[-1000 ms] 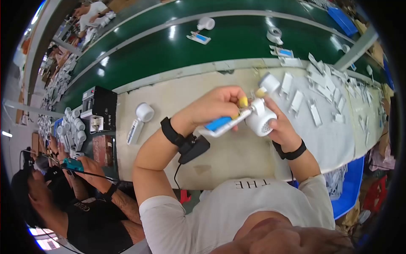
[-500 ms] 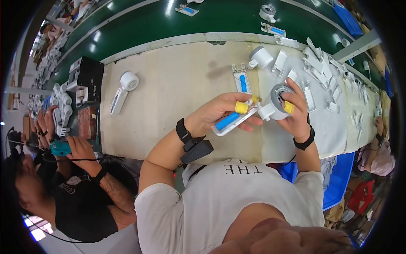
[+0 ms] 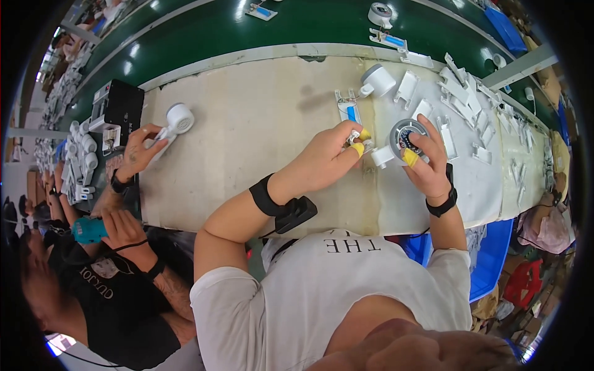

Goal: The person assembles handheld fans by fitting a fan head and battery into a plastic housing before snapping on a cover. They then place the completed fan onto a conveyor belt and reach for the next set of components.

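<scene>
a round white fan head [image 3: 405,139] is held in the right grip [image 3: 424,164] above the desk [image 3: 260,123]; a small part [image 3: 356,137] is pinched in the left grip [image 3: 328,157] just beside it.

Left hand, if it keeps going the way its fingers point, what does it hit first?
The left hand points right and slightly up, toward the white round part held by the right hand. Probably it meets that part's short stem first; depth is hard to judge in this view.

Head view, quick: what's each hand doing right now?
Left hand: closed, pinching a small white part.
Right hand: closed on a round white fan head.
</scene>
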The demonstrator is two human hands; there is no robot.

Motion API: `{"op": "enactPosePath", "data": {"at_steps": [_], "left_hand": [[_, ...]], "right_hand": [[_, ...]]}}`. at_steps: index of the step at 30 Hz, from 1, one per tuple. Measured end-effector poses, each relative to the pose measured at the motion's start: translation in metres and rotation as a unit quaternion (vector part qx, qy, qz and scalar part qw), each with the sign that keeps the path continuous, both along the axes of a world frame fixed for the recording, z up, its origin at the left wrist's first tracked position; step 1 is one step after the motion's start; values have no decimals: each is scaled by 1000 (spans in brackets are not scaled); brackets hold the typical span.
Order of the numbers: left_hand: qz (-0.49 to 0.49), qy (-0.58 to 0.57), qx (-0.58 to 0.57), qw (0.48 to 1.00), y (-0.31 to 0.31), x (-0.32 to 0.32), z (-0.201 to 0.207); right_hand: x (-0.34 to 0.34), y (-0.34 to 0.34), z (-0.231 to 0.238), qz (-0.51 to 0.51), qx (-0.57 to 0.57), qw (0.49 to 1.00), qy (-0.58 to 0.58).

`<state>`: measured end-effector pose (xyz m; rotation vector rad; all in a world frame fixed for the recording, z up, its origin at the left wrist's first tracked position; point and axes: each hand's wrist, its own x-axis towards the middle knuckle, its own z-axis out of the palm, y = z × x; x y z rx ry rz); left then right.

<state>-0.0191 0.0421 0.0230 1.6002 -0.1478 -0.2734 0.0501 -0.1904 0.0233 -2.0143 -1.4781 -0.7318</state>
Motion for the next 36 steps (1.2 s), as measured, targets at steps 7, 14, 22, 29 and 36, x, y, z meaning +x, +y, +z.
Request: {"op": "enactPosePath", "data": {"at_steps": [7, 14, 22, 29, 36], "left_hand": [[18, -46, 94, 994, -2, 0, 9], [10, -105, 178, 978, 3, 4, 8], [-49, -117, 223, 966, -6, 9, 10], [-109, -63, 295, 947, -15, 0, 4], [-130, 58, 150, 978, -11, -4, -1]], "right_hand": [[1, 3, -3, -6, -2, 1000, -26], [-3, 7, 12, 9, -59, 998, -3], [15, 10, 59, 84, -125, 924, 351], [12, 22, 61, 100, -223, 917, 316], [4, 13, 30, 77, -147, 909, 383]]}}
